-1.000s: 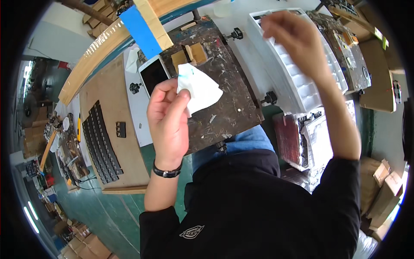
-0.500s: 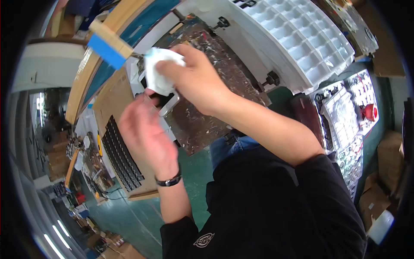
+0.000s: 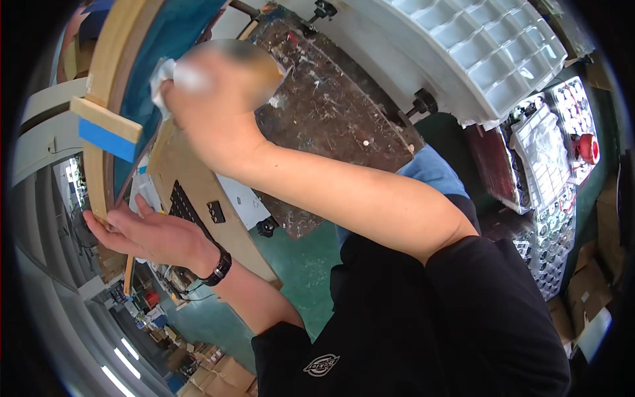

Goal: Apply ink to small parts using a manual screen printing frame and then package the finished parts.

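My right hand (image 3: 215, 116) is closed around a crumpled white cloth or tissue (image 3: 161, 86), which is against the blue mesh (image 3: 142, 79) of a tilted wooden-framed screen (image 3: 102, 73). A blurred patch hides part of this hand. My left hand (image 3: 155, 235), with a dark watch on its wrist, is at the frame's lower end. Its fingers are stretched out and apart, touching or almost touching the wood, and it holds nothing. A wooden strip with a blue face (image 3: 109, 130) sits across the frame above my left hand.
Beneath the screen stands a paint-marked dark table (image 3: 324, 126). A brown board (image 3: 228, 248) carries a small black part (image 3: 215, 212) and a row of black parts (image 3: 184, 202). White compartment trays (image 3: 476, 49) stand at the right, near a red round object (image 3: 585, 149).
My right hand has moved left with the white cloth, from over the table to the screen's mesh. My left hand has moved left to the frame's lower end. The screen appears lower and further left.
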`<action>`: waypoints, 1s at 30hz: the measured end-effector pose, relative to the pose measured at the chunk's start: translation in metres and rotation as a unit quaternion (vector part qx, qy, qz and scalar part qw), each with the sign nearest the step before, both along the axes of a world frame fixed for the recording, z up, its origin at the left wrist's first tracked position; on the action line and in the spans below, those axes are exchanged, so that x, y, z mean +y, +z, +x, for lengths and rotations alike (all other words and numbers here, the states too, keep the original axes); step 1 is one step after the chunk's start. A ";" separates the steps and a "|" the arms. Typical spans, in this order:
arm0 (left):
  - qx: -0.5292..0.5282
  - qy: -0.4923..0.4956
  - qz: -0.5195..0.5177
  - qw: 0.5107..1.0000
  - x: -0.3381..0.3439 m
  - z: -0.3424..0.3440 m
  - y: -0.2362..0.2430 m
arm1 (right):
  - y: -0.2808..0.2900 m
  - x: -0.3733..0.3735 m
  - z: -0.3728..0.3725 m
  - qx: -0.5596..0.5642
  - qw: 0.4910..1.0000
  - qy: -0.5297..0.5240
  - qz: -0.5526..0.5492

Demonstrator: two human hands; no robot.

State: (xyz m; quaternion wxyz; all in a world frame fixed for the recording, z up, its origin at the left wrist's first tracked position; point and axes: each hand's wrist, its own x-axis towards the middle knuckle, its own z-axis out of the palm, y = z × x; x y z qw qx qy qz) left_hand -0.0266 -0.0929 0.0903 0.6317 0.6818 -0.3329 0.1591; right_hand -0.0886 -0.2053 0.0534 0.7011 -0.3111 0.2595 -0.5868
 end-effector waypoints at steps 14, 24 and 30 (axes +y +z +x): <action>-0.025 -0.031 0.010 0.999 0.005 0.006 -0.006 | -0.002 -0.004 0.007 -0.051 0.997 -0.059 0.000; -0.031 -0.047 0.025 0.998 0.010 0.007 -0.007 | 0.004 -0.010 0.001 -0.022 0.999 -0.017 0.037; -0.020 -0.045 0.014 0.999 0.010 0.008 -0.007 | -0.009 -0.007 0.003 0.006 0.999 -0.020 -0.031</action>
